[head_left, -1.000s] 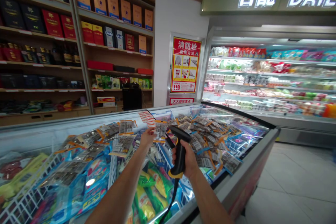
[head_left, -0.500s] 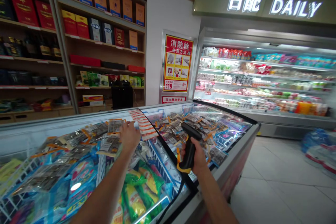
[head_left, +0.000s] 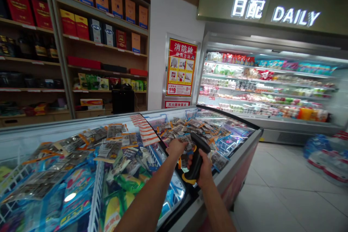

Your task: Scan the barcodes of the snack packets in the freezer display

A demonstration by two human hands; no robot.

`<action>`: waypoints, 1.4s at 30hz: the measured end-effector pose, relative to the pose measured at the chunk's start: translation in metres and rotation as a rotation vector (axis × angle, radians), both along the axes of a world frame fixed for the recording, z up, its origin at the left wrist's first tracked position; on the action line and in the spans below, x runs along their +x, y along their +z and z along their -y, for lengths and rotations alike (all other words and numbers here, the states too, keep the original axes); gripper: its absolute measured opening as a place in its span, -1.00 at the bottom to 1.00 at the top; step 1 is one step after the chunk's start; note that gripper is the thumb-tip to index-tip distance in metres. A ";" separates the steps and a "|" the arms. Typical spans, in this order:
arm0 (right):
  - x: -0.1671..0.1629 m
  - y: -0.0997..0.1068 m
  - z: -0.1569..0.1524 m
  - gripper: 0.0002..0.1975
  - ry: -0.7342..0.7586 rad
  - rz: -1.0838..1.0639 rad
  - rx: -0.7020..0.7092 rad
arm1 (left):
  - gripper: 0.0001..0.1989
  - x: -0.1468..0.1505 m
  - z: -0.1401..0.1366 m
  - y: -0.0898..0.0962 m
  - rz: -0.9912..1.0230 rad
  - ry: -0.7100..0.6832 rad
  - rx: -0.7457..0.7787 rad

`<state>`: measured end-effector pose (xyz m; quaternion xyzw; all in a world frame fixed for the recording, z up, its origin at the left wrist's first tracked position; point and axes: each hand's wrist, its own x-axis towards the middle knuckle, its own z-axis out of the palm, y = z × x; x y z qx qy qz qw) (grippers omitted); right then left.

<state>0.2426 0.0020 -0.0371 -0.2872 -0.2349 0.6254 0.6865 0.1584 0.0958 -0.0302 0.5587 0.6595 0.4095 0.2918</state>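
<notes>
My right hand is wrapped around the grip of a black barcode scanner with yellow trim. The scanner is tilted, its head up and to the left over the right half of a chest freezer. Close by on the left, my left hand is closed at the edge of a small clear-and-grey packet; its fingertips are partly hidden. Many similar packets with orange edges lie heaped on the right glass lid. Another orange-edged packet shows below my left hand, partly behind the scanner.
More packets are strewn over the left lid, beside an orange-striped sheet. White wire baskets inside hold green and blue bags. Boxed goods fill the shelves behind. A lit refrigerated display and wrapped bottles are at right.
My left hand has moved right, from the packets by the striped sheet to the heap beside the scanner. My right hand still holds the scanner. The view has shifted slightly.
</notes>
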 end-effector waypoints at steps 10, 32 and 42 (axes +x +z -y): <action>-0.017 0.000 -0.001 -0.71 0.148 0.056 -0.001 | -0.80 -0.072 -0.019 0.005 0.585 0.012 0.243; -0.044 0.011 0.003 -0.71 0.262 0.069 -0.053 | -0.77 -0.100 -0.008 0.010 0.551 0.180 0.216; -0.052 0.009 -0.001 -0.67 0.326 0.101 -0.045 | -0.80 -0.118 -0.022 0.000 0.602 0.186 0.294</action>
